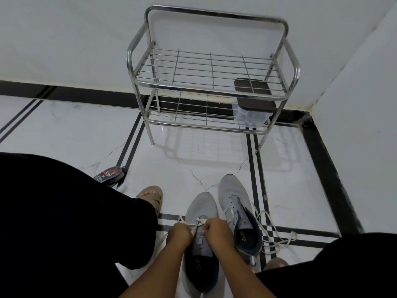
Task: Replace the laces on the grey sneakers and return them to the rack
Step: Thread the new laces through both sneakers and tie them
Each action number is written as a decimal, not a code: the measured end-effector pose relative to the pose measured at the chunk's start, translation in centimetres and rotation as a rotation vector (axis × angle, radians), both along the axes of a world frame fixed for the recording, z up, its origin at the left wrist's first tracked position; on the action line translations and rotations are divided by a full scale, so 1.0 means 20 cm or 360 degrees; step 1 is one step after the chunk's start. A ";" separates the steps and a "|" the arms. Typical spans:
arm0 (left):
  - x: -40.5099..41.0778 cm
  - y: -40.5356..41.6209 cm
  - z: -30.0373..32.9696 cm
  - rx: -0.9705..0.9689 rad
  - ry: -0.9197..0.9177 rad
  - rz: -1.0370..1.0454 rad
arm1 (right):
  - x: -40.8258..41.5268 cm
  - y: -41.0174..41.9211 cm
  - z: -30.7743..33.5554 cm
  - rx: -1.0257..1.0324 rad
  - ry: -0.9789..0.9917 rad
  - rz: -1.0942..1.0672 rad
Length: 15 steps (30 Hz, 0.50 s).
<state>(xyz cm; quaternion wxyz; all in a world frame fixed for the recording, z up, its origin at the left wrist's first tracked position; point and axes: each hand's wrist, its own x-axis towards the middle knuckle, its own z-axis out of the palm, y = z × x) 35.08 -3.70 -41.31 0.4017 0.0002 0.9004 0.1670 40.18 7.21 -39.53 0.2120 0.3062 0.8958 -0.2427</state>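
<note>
Both hands work over the nearer of 2 grey mesh sneakers with dark navy linings: the left hand (179, 233) has its fingers curled round a cream flat lace (198, 223) at the lower eyelets, and the right hand (216, 231) pinches the same lace from the other side, knuckles up. This nearer grey sneaker (200, 208) lies on the white marble floor (86, 136) between the person's black-clad legs, its long axis running away from the person, toe pointing toward the rack and heel toward the camera. Just beside it on the right lies the second grey sneaker (231, 190), roughly parallel and set a little further forward, toe also toward the rack; the 2 nearly touch along their sides. A second cream lace (277, 239) trails loose from its eyelets and loops over the black floor stripes to the right.

1 bare foot in a tan sandal (151, 195) rests left of the sneakers. Further left, by the knee, lies 1 small dark packet with a red mark (110, 174). Ahead, against the white wall, stands 1 chrome wire shoe rack with 2 shelves (206, 89); on its lower shelf, at the right end, sits 1 clear plastic box with a dark brown lid (253, 104). Bare floor lies between the sneakers and the rack.
</note>
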 end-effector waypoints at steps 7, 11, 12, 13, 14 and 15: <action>-0.02 -0.03 -0.04 0.0043 0.0011 -0.0064 | -0.02 -0.05 -0.04 0.0253 0.0060 0.0134; -0.01 -0.02 -0.05 0.0104 -0.0011 0.0093 | -0.02 -0.04 -0.04 0.0182 0.0060 0.0050; -0.01 -0.02 -0.05 0.0115 -0.0024 0.0134 | -0.03 -0.04 -0.04 0.0151 0.0050 0.0010; -0.01 -0.02 -0.06 0.0122 -0.0028 0.0156 | -0.03 -0.03 -0.04 0.0125 0.0034 -0.0014; -0.01 -0.02 -0.06 0.0120 -0.0031 0.0167 | -0.03 -0.03 -0.03 0.0100 0.0016 -0.0031; -0.01 -0.02 -0.07 0.0117 -0.0023 0.0182 | -0.03 -0.03 -0.03 0.0075 0.0001 -0.0056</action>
